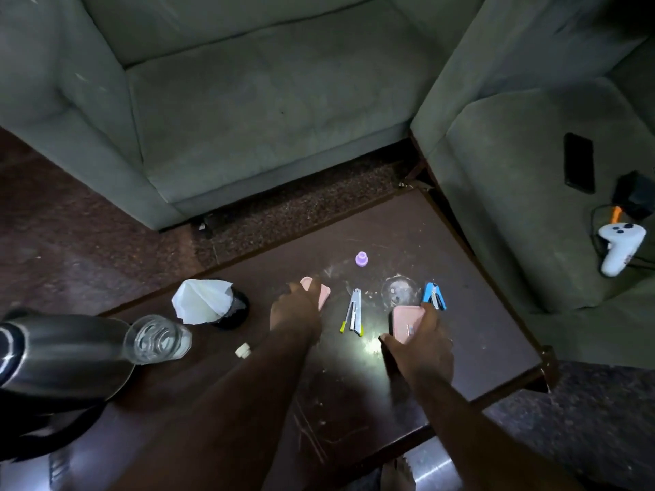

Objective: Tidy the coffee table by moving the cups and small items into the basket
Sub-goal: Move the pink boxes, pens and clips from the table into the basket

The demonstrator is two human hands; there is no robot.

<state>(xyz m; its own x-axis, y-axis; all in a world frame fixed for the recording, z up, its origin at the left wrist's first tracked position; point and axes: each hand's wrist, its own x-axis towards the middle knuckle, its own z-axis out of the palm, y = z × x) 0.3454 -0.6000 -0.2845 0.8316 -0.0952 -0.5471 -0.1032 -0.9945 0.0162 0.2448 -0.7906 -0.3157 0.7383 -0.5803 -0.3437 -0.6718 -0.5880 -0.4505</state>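
A pink case (407, 324) is gripped by the right hand (420, 349), fingers curled round it, just above the dark coffee table (496, 349). Another pink piece (323, 295) on the table is touched by the left hand (296, 310); whether it's actually pinched can't be told. A small stapler (354, 315) lies between them, a blue one (434, 295) just past the case, a purple cap (361, 259) further back.
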